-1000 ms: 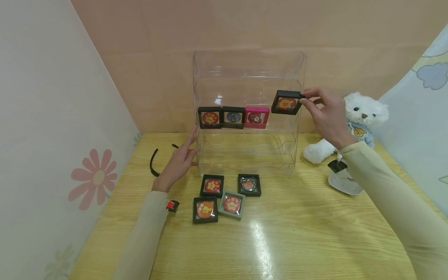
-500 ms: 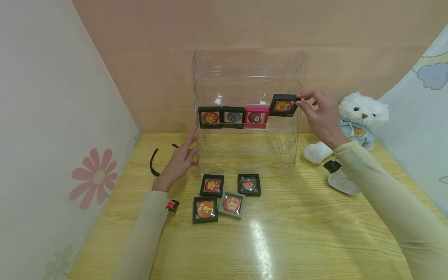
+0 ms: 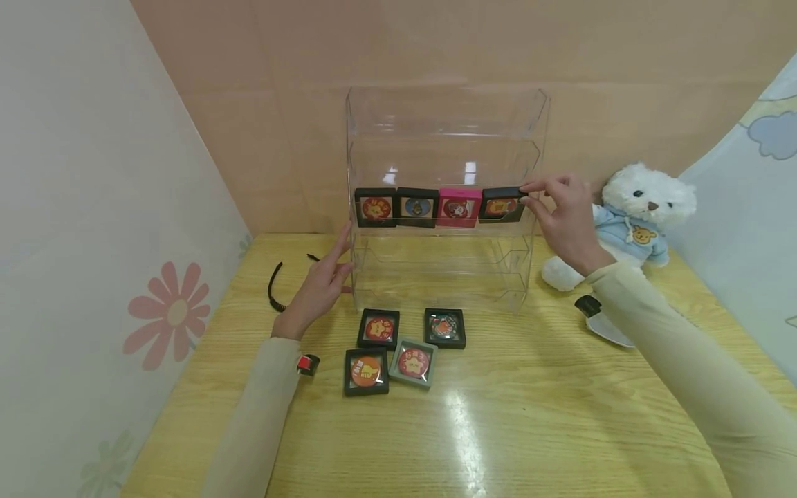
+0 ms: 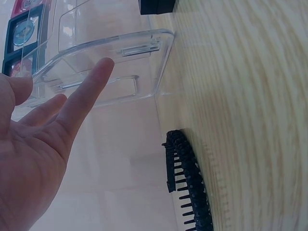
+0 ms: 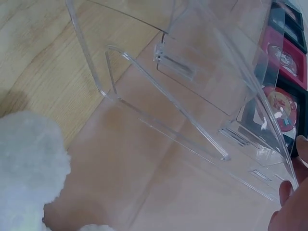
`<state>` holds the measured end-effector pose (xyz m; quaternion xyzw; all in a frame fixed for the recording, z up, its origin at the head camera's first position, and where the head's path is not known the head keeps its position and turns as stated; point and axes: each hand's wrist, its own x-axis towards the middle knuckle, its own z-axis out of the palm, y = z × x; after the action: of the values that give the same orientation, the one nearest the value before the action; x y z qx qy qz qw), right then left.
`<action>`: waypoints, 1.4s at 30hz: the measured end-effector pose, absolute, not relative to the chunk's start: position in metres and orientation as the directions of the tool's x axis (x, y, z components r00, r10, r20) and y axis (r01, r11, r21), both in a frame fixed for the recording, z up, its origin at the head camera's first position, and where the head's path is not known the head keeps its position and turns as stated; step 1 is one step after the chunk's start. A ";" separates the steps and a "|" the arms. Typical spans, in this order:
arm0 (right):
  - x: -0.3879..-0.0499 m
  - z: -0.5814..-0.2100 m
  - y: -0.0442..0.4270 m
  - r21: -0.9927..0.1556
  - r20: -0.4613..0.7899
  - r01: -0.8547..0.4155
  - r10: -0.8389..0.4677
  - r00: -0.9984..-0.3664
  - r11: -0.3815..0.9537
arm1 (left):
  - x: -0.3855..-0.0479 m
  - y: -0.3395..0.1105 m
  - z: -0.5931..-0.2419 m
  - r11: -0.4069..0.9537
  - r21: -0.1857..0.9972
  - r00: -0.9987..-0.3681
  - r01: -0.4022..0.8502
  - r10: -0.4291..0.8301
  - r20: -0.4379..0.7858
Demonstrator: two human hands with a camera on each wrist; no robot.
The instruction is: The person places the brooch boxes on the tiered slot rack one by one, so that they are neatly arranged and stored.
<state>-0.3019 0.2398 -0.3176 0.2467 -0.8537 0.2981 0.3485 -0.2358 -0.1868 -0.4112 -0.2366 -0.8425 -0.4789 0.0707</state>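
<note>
1 black frame [image 3: 501, 206] sits left of the right hand [image 3: 568, 220] pinching its corner — the left hand [image 3: 316, 287], fingers extended, touches the rack [image 3: 436, 135].

Front and side views of rack [image 3: 429, 167]

The wood-grain tabletop [image 3: 529, 429] supports a clear acrylic display rack [image 3: 442, 159]; clock directions are taken from the rack's centre in the head view. The rack's middle tier carries, running from 9 to 3 o'clock, a star-badge frame [image 3: 376, 207], a blue-badge frame [image 3: 418, 207], a magenta frame [image 3: 459, 207] and a black frame [image 3: 499, 207]; base contact of the last is unclear. Tabletop contents: 6 to 7 o'clock, three black badge frames [image 3: 366, 372] and one grey-green frame [image 3: 414, 363], face up; 8 o'clock, toothed black hairband [image 4: 193, 190]; 3 o'clock, white plush bear [image 3: 631, 235], seated; 4 o'clock, pale flat item [image 3: 607, 330], partly hidden.
</note>
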 end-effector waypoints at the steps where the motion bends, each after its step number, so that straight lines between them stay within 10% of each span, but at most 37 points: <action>1: -0.302 -0.318 0.240 -0.330 0.744 -0.627 -0.214 -0.633 0.706 | -0.236 -0.187 -0.411 0.431 0.773 -0.879 0.465 0.331 0.344; 21: -0.298 -0.316 0.242 -0.101 0.709 -0.643 -0.399 -0.582 0.759 | -0.234 -0.187 -0.410 0.408 0.802 -0.890 0.437 0.325 0.320; 33: -0.269 -0.311 0.238 -0.098 0.803 -0.729 -0.379 -0.460 0.678 | -0.235 -0.186 -0.408 0.414 0.791 -0.884 0.450 0.334 0.328; 42: -0.223 -0.325 0.231 -0.142 0.714 -0.783 -0.485 -0.505 0.605 | -0.234 -0.187 -0.407 0.439 0.778 -0.887 0.449 0.326 0.328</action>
<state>-0.2232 0.2314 -0.3253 0.3792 -0.8360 0.2313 0.3223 -0.2338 -0.1869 -0.4072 -0.2293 -0.8457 -0.4777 0.0645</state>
